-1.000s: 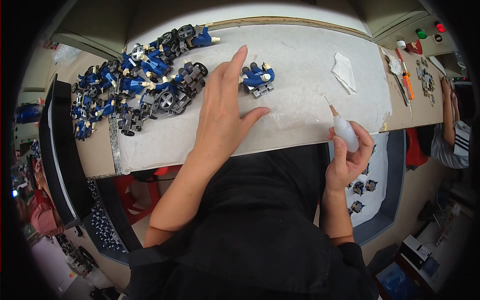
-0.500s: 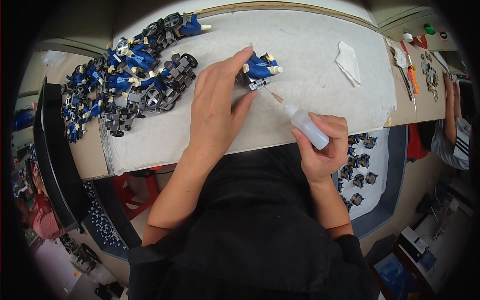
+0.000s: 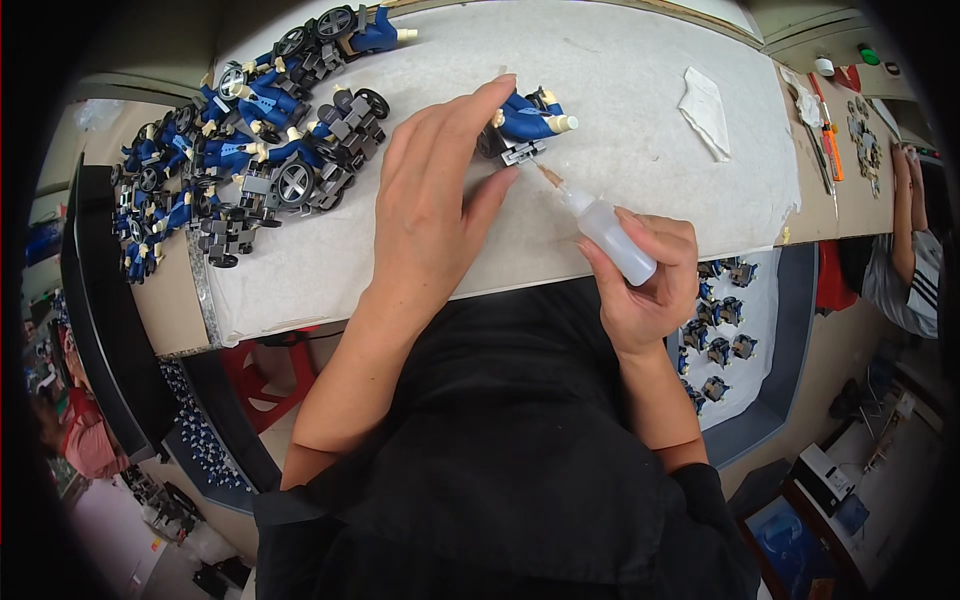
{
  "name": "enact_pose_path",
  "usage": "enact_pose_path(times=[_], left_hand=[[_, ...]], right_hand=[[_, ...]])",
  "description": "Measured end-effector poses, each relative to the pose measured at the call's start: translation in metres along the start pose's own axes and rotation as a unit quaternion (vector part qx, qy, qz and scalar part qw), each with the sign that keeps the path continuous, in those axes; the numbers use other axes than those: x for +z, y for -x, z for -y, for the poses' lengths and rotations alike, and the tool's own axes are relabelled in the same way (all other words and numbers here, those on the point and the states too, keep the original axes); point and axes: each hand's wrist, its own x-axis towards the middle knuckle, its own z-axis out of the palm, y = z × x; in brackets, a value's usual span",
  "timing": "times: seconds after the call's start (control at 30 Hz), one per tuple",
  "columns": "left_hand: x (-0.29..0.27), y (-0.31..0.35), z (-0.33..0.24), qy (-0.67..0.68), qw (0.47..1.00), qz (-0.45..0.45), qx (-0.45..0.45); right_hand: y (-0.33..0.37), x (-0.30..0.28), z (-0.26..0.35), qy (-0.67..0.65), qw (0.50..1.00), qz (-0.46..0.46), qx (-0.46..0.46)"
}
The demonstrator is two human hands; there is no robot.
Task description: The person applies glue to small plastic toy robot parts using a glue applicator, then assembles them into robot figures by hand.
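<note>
Blue figure (image 3: 530, 120) mid-way between the counter's (image 3: 640, 110) front and far edges, beside left hand (image 3: 425, 195), the nearer; thumb and forefinger part-open round it, grip unclear. Right hand (image 3: 655, 310) closed on white bottle (image 3: 606, 235), long axis slanting far-left, nozzle (image 3: 550, 176) at the figure's grey base (image 3: 523, 153); a second ago, well apart.

Left grip (image 3: 430, 200) stretched forward, thumb (image 3: 489, 202) spread apart; right grip (image 3: 648, 312) curled inward; both bare forearms (image 3: 352, 385) slant upward from below.
</note>
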Motion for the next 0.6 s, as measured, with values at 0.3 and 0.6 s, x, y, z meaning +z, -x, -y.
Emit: enact_pose_path(times=[0.3,0.6], left_hand=[[0.0002,0.0009,-0.0001,-0.001,1.0,0.002,-0.001],[-0.0003,0.001,0.0006,-0.005,1.0,0.001,0.004]], right_hand=[[0.0007,-0.0001,-0.0013,0.003,1.0,0.001,-0.006],[0.0007,-0.0001,-0.0021,0.017,1.0,-0.002,-0.007]])
